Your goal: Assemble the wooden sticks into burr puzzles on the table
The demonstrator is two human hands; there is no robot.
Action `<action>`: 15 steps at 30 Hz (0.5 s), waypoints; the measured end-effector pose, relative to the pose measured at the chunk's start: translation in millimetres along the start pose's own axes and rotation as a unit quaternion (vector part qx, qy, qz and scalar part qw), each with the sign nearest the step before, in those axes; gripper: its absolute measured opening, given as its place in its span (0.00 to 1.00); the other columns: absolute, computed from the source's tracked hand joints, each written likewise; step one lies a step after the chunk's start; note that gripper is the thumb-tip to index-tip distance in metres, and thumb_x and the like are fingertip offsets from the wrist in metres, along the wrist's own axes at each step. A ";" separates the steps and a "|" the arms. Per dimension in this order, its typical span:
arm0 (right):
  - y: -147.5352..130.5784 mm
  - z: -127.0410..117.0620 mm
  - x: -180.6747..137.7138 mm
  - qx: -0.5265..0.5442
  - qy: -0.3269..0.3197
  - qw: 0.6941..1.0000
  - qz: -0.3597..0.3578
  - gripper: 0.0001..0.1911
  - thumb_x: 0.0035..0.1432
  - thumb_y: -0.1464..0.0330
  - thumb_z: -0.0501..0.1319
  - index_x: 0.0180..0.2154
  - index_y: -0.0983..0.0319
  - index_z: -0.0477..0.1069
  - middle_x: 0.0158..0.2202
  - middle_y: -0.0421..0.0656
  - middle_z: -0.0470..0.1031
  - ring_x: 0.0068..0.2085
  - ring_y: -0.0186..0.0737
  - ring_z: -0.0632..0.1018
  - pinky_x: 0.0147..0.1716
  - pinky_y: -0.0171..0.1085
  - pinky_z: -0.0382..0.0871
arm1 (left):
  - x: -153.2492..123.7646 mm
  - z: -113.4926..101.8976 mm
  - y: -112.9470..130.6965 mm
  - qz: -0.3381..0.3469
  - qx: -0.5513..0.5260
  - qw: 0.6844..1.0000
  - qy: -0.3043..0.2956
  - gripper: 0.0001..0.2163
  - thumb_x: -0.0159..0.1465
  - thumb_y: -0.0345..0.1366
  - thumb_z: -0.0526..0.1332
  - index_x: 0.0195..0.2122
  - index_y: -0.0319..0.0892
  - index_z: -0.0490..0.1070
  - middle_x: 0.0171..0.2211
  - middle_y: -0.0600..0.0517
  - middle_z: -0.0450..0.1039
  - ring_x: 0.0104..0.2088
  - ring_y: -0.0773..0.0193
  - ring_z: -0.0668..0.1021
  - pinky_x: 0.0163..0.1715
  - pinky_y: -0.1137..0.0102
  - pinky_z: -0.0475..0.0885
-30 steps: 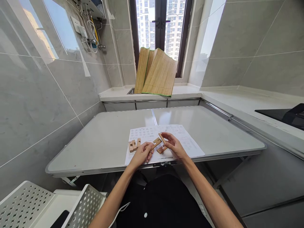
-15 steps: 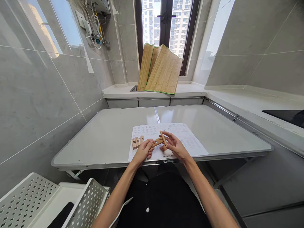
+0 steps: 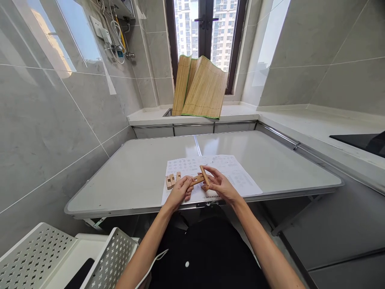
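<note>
My left hand pinches one end of a notched wooden puzzle bar just above a printed instruction sheet on the white folding table. My right hand grips a second wooden bar that crosses the first, with another piece partly hidden under its fingers. Several loose wooden puzzle pieces lie side by side on the sheet, just left of my left hand.
A rolled bamboo mat leans against the window on the back counter. A dark cooktop sits in the right counter. A white perforated rack stands at lower left, with a dark phone on it. Tiled walls close both sides.
The two hands have drawn closer, bringing the held bars together into a cross. The camera has shifted slightly. The loose pieces have stayed in place.
</note>
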State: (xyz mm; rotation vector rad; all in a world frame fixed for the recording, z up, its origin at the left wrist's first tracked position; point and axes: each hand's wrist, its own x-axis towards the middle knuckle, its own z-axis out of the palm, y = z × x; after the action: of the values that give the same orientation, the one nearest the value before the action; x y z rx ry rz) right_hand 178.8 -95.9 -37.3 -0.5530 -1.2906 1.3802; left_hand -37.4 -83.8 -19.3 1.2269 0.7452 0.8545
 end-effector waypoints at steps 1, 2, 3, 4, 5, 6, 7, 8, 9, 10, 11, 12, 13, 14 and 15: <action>-0.9 0.4 0.0 0.002 -0.010 1.000 0.003 0.38 0.49 0.63 0.77 0.61 0.49 0.70 0.71 0.44 0.59 0.65 0.56 0.70 0.58 0.52 0.72 | 0.0 -0.1 0.0 0.001 0.002 1.000 -0.004 0.20 0.66 0.56 0.63 0.39 0.43 0.64 0.23 0.63 0.49 0.19 0.75 0.52 0.18 0.80 0.51; -1.9 1.0 -0.1 0.001 -0.021 1.000 0.007 0.38 0.49 0.64 0.77 0.61 0.49 0.70 0.71 0.44 0.59 0.64 0.56 0.70 0.59 0.52 0.71 | 0.0 -0.2 0.0 0.002 0.005 1.000 -0.008 0.20 0.66 0.56 0.63 0.39 0.43 0.65 0.23 0.63 0.48 0.19 0.75 0.52 0.18 0.80 0.51; -2.9 1.5 -0.1 -0.001 -0.031 0.999 0.011 0.38 0.49 0.64 0.77 0.61 0.49 0.70 0.71 0.44 0.60 0.64 0.55 0.71 0.60 0.52 0.70 | 0.2 -0.3 -0.2 0.003 0.008 1.000 -0.012 0.20 0.66 0.56 0.63 0.40 0.42 0.65 0.22 0.63 0.48 0.19 0.74 0.52 0.18 0.80 0.52; -3.7 2.1 0.0 -0.005 -0.038 0.999 0.015 0.38 0.49 0.65 0.77 0.61 0.49 0.70 0.71 0.44 0.61 0.64 0.54 0.71 0.61 0.52 0.69 | 0.5 -0.4 -0.4 0.004 0.010 1.000 -0.013 0.20 0.67 0.56 0.62 0.40 0.42 0.66 0.23 0.62 0.49 0.19 0.74 0.52 0.18 0.80 0.53; -4.2 2.6 0.0 -0.010 -0.043 0.999 0.018 0.38 0.49 0.65 0.77 0.61 0.49 0.70 0.70 0.45 0.61 0.63 0.54 0.72 0.61 0.52 0.69 | 0.9 -0.6 -0.8 0.004 0.011 1.000 -0.013 0.20 0.67 0.56 0.62 0.40 0.42 0.66 0.23 0.62 0.49 0.19 0.75 0.52 0.18 0.80 0.53; -4.5 2.9 0.1 -0.015 -0.043 0.999 0.019 0.39 0.50 0.65 0.77 0.61 0.49 0.69 0.70 0.45 0.61 0.63 0.53 0.72 0.61 0.51 0.69 | 1.4 -1.0 -1.3 0.003 0.010 1.000 -0.013 0.20 0.67 0.56 0.62 0.40 0.42 0.65 0.23 0.62 0.50 0.19 0.75 0.52 0.18 0.80 0.53; -4.5 3.1 0.3 -0.019 -0.043 0.999 0.019 0.39 0.50 0.64 0.77 0.62 0.49 0.69 0.70 0.45 0.61 0.63 0.53 0.72 0.60 0.51 0.69 | 2.1 -1.4 -2.0 0.002 0.009 1.000 -0.013 0.20 0.66 0.57 0.62 0.40 0.42 0.65 0.23 0.62 0.50 0.19 0.75 0.52 0.18 0.80 0.53; -4.2 3.1 0.5 -0.022 -0.042 0.999 0.018 0.39 0.49 0.64 0.78 0.62 0.48 0.69 0.71 0.45 0.60 0.62 0.53 0.73 0.60 0.51 0.70 | 2.8 -1.9 -2.9 0.001 0.007 1.000 -0.013 0.21 0.66 0.57 0.62 0.40 0.43 0.64 0.23 0.63 0.50 0.19 0.75 0.52 0.18 0.80 0.52; -3.7 2.9 0.7 -0.025 -0.043 0.999 0.018 0.40 0.49 0.64 0.78 0.62 0.48 0.69 0.71 0.45 0.60 0.62 0.53 0.73 0.59 0.50 0.71 | 3.5 -2.3 -4.0 0.000 0.007 1.000 -0.012 0.21 0.66 0.57 0.62 0.40 0.43 0.64 0.23 0.63 0.49 0.18 0.76 0.52 0.18 0.80 0.52; -3.1 2.7 0.9 -0.027 -0.044 0.999 0.017 0.40 0.48 0.64 0.78 0.62 0.48 0.69 0.71 0.45 0.59 0.60 0.53 0.74 0.57 0.50 0.72 | 4.3 -2.7 -5.1 0.000 0.008 1.000 -0.010 0.21 0.66 0.58 0.62 0.40 0.43 0.64 0.23 0.63 0.48 0.18 0.76 0.51 0.17 0.80 0.51; -2.6 2.6 1.1 -0.029 -0.046 0.998 0.015 0.40 0.48 0.64 0.78 0.62 0.48 0.69 0.72 0.45 0.58 0.59 0.52 0.75 0.56 0.49 0.73 | 5.0 -2.9 -6.3 0.002 0.011 1.000 -0.006 0.22 0.65 0.59 0.62 0.41 0.44 0.63 0.23 0.64 0.47 0.18 0.75 0.51 0.17 0.80 0.51; -2.1 2.6 1.2 -0.030 -0.046 0.998 0.011 0.40 0.48 0.64 0.78 0.61 0.48 0.69 0.72 0.45 0.58 0.58 0.51 0.75 0.55 0.48 0.73 | 5.5 -2.7 -7.3 0.003 0.015 1.000 0.000 0.22 0.65 0.60 0.61 0.41 0.44 0.63 0.23 0.64 0.46 0.18 0.75 0.51 0.17 0.80 0.51; -1.7 2.9 1.2 -0.032 -0.046 0.998 0.007 0.40 0.48 0.64 0.78 0.61 0.48 0.69 0.72 0.44 0.58 0.57 0.51 0.76 0.54 0.47 0.74 | 5.9 -2.2 -8.2 0.004 0.021 1.000 0.006 0.23 0.66 0.61 0.60 0.41 0.44 0.62 0.23 0.64 0.46 0.17 0.75 0.51 0.17 0.80 0.51; -1.4 3.5 1.2 -0.036 -0.045 0.998 0.004 0.40 0.48 0.64 0.78 0.61 0.48 0.69 0.72 0.44 0.58 0.57 0.50 0.76 0.54 0.47 0.74 | 5.9 -1.4 -8.8 0.002 0.029 1.000 0.009 0.24 0.66 0.62 0.58 0.41 0.44 0.62 0.23 0.64 0.45 0.17 0.75 0.50 0.16 0.79 0.50; -1.2 4.3 1.2 -0.042 -0.047 0.998 0.004 0.39 0.49 0.64 0.78 0.61 0.48 0.69 0.71 0.44 0.58 0.56 0.49 0.77 0.54 0.46 0.74 | 5.7 -0.3 -9.2 0.000 0.040 0.999 0.009 0.24 0.66 0.63 0.57 0.41 0.45 0.62 0.22 0.64 0.45 0.17 0.75 0.50 0.16 0.79 0.49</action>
State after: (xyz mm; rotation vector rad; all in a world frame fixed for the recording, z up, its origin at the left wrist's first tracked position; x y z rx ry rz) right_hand 175.2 -96.7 -34.6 -0.5564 -1.4285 1.3760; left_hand -33.4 -79.8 -28.6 1.2915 0.8003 0.8421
